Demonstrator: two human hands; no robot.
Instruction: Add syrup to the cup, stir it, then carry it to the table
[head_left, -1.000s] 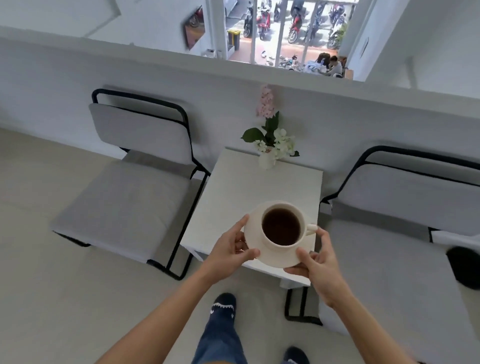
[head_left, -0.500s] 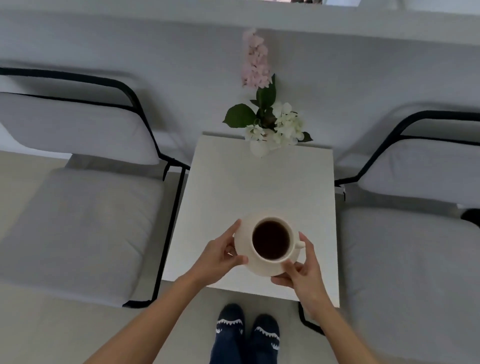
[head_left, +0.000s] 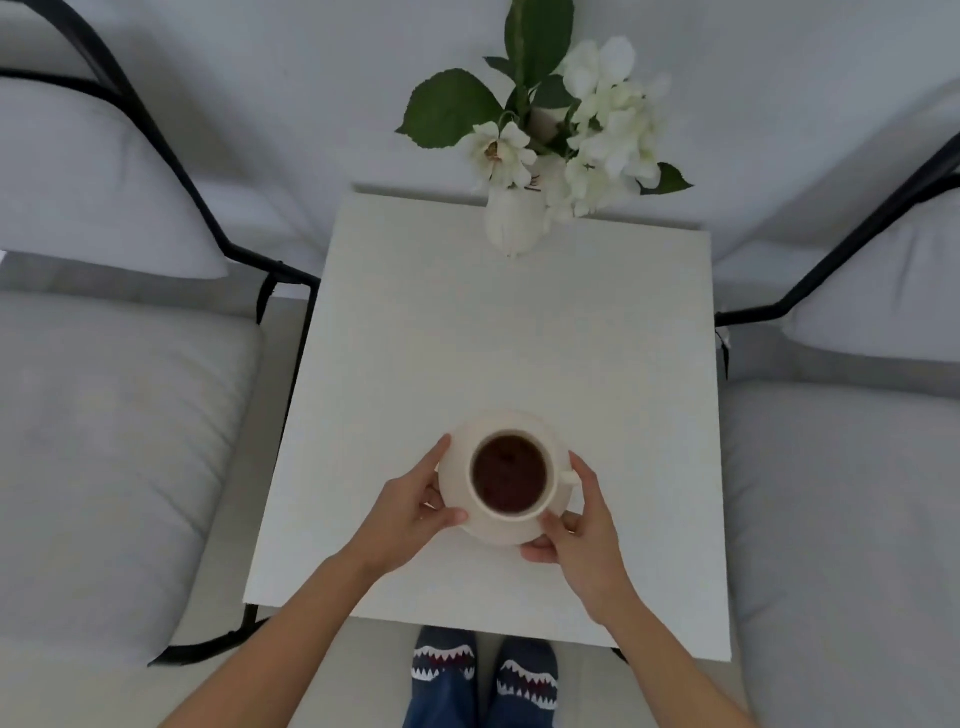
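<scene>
A small white square table (head_left: 519, 338) stood against a pale wall, with a grey cushioned chair (head_left: 114, 441) on either side. Over its near half, both hands were closed on the rim of a cream saucer (head_left: 454, 499). The left hand (head_left: 410, 512) pinched the edge at about nine o'clock, thumb on top and fingers beneath; the right hand (head_left: 582, 535) clasped it between four and five o'clock, its fingertips close to the cup handle, which pointed to three o'clock. The cup (head_left: 511, 475) sat at the saucer's centre, filled with dark liquid close to the brim. Whether the saucer already touched the tabletop could not be told.

Beyond it, at twelve o'clock on the far edge, a white vase (head_left: 514, 223) held white flowers (head_left: 602, 130) and green leaves, well apart from the cup.

The pair looked like glazed ceramic: stiff, breakable and smooth enough for the cup to slide on the saucer if tilted. The liquid would slop easily. Opposite edges of the saucer, kept level, seemed the sound place to hold.
</scene>
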